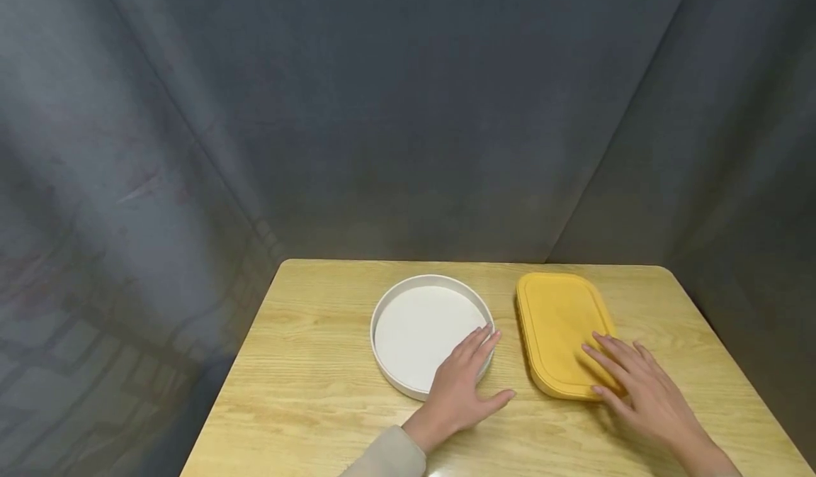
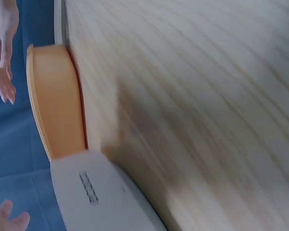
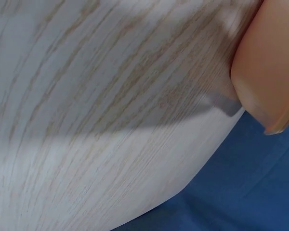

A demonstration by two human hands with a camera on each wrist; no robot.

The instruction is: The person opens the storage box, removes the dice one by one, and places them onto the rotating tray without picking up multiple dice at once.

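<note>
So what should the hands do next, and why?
Probably close the fingers to grip. The left hand lies with straight fingers over the near rim of the white round tray, and the right hand rests flat on the yellow lid. Neither thing is gripped yet.

- Round white dish (image 1: pixel 417 328): shallow, straight-walled, upright, on the table's middle, left of the tray.
- Yellow tray (image 1: pixel 561 328): rectangular, rounded corners, lying flat just beside the dish.

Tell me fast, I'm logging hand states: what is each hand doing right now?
Left hand: open, fingers straight on the rim of the white round tray.
Right hand: open, fingers flat on the yellow lid.
</note>
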